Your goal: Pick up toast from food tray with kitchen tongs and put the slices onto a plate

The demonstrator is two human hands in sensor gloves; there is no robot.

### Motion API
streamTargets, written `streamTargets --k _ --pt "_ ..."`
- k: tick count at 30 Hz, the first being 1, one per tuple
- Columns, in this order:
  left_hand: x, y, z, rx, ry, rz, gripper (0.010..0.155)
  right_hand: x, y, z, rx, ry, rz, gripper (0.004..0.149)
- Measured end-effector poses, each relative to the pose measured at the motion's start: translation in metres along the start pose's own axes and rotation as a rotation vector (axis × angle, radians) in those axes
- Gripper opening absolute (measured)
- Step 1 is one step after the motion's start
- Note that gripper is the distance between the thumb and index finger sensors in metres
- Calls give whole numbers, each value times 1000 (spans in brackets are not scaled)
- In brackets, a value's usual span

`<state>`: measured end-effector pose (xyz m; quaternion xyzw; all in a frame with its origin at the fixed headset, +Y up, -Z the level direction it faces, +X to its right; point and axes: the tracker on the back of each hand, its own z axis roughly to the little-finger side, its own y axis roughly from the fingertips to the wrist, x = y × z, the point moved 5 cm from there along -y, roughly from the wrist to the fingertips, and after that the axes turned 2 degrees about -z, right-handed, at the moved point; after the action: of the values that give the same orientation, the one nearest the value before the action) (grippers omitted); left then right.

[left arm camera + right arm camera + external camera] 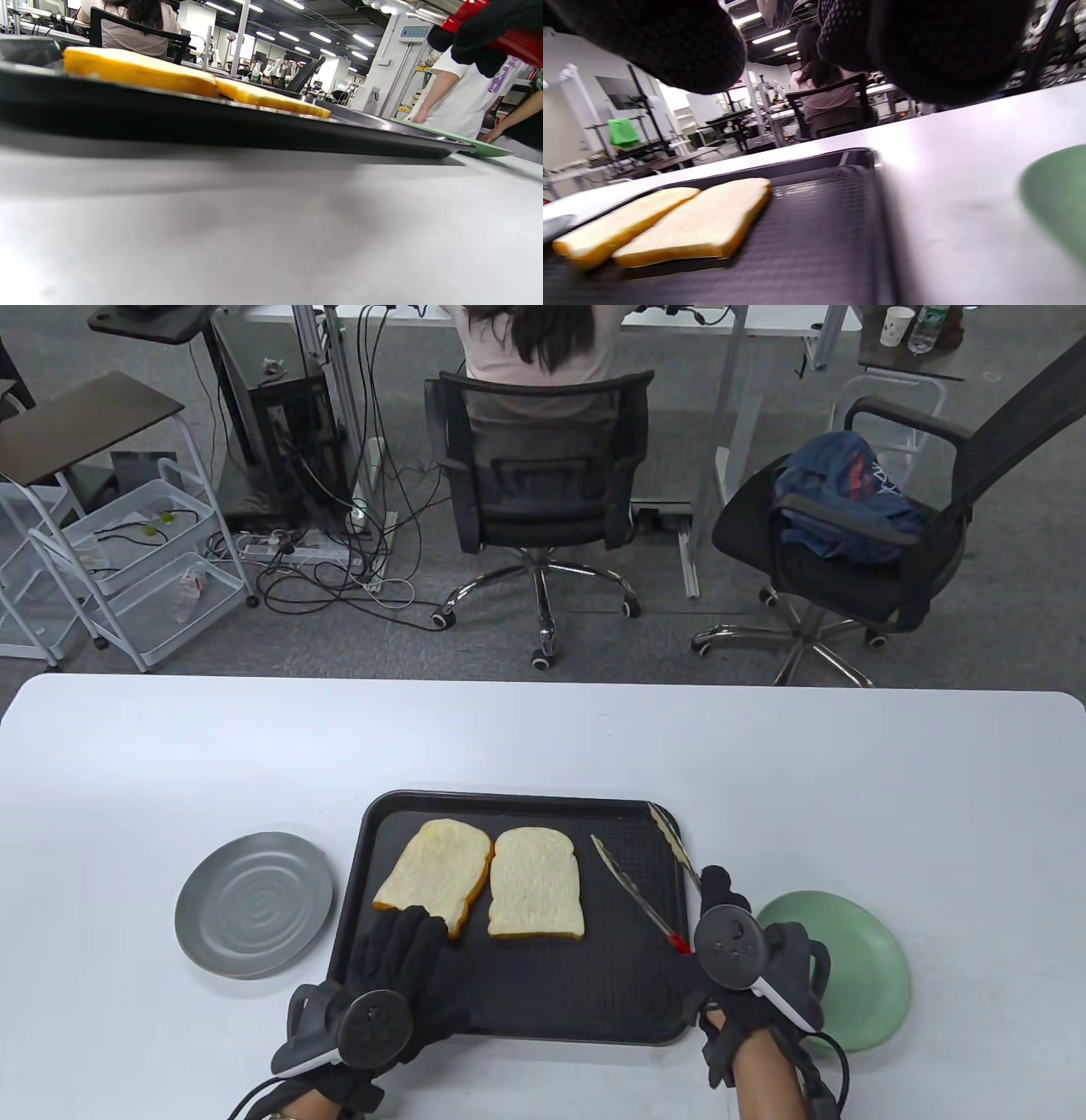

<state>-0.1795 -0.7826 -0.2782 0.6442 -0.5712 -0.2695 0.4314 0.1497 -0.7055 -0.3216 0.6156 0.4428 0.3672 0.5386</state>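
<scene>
Two toast slices lie side by side on the black food tray (pixel 551 984): a yellower one (pixel 434 875) on the left and a paler one (pixel 536 882) on the right. Metal tongs (pixel 632 891) with a red handle end are spread open over the tray's right side. My right hand (pixel 717 891) grips them near the handle. My left hand (pixel 411 920) rests on the tray's near left part, its fingers touching the near edge of the left slice. A grey plate (pixel 253 903) sits left of the tray and a green plate (pixel 857 976) right of it. The right wrist view shows both slices (pixel 704 224) and the tray (pixel 818 237).
The white table (pixel 170 746) stretches beyond the tray. Past its far edge a person sits in an office chair (pixel 543 500), with a second chair (pixel 857 551) to the right. In the left wrist view, people (pixel 462 97) stand beyond the green plate (pixel 488 148).
</scene>
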Motion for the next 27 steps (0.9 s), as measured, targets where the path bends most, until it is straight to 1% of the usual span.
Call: streamTargets --k 2,8,11,15,18,22,27 --pt "0 0 1 -3 1 -1 100 -7 1 -10 31 -33 -6 103" --pt "0 1 3 -10 1 1 100 -28 4 -29 92 -54 -3 103" --pt "0 1 3 -12 2 1 100 -38 5 -29 101 -76 6 103" --pt "0 0 4 -13 9 8 99 -53 6 -26 127 -116 -19 102" --pt "1 -1 4 -20 12 12 97 -53 7 -23 133 -104 -19 102" --pt "2 -2 4 -26 3 30 96 -56 10 -19 138 -140 -38 102" --pt "-8 -2 3 -34 5 -1 95 -59 14 -16 143 -155 -69 102"
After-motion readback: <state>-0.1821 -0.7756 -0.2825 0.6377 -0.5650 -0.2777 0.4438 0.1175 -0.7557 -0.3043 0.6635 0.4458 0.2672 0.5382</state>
